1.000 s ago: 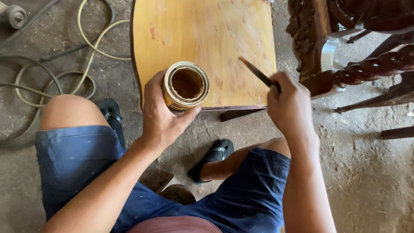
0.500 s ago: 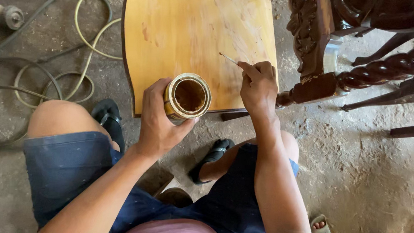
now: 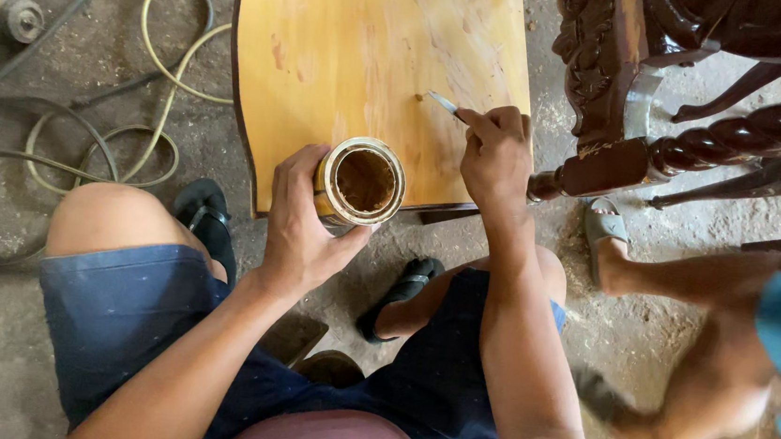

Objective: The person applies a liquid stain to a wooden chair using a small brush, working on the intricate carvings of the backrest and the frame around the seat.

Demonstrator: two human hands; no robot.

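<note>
L hand [image 3: 300,230] grips open tin [image 3: 361,182]; R hand [image 3: 495,153] pinches brush [image 3: 445,104] on wood panel [image 3: 349,46].

Single head-worn view, looking steeply down from close above lap, wooden panel [image 3: 375,68] ahead, floor around

The wooden tabletop [image 3: 368,48] is honey-yellow with pale streaks. The open tin can [image 3: 361,182] is brass-gold, brown inside. The carved furniture [image 3: 690,133] is glossy dark brown. The shorts [image 3: 128,310] are blue; the hoses [image 3: 87,141] grey and yellowish.

glossy wooden panel [image 3: 366,67], metal can [image 3: 361,184]
</note>
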